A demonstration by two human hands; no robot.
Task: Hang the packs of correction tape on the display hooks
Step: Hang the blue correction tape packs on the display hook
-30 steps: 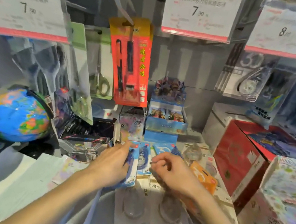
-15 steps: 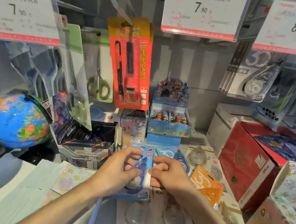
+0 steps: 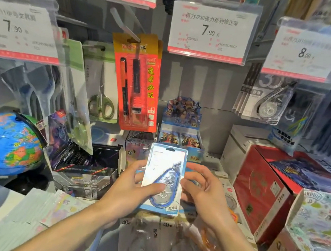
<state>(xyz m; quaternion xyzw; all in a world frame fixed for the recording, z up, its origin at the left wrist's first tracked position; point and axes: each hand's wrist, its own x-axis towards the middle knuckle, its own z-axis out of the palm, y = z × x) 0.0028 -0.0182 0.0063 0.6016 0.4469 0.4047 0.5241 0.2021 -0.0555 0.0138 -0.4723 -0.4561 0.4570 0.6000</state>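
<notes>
A blue-and-white pack of correction tape [image 3: 164, 173] stands upright in front of me, hang hole at the top. My left hand [image 3: 131, 186] grips its left edge, thumb across the clear blister. My right hand [image 3: 204, 191] touches the pack's right edge with curled fingers; more blue packs seem to lie behind it. A bare display hook [image 3: 123, 25] juts out above the red pen pack. White correction tape packs [image 3: 266, 100] hang at the upper right under the 8.00 price tag. More packs [image 3: 157, 244] lie flat on the shelf below my hands.
A red pen pack [image 3: 138, 81] and scissors [image 3: 100, 100] hang on the back panel. A globe [image 3: 4, 144] sits at the left, a card display box [image 3: 181, 127] behind my hands, a red carton [image 3: 265, 191] at the right. Price tags [image 3: 210, 32] hang overhead.
The blue pack has come up off the shelf pile and now stands upright between my hands. My view has tilted upward toward the hooks.
</notes>
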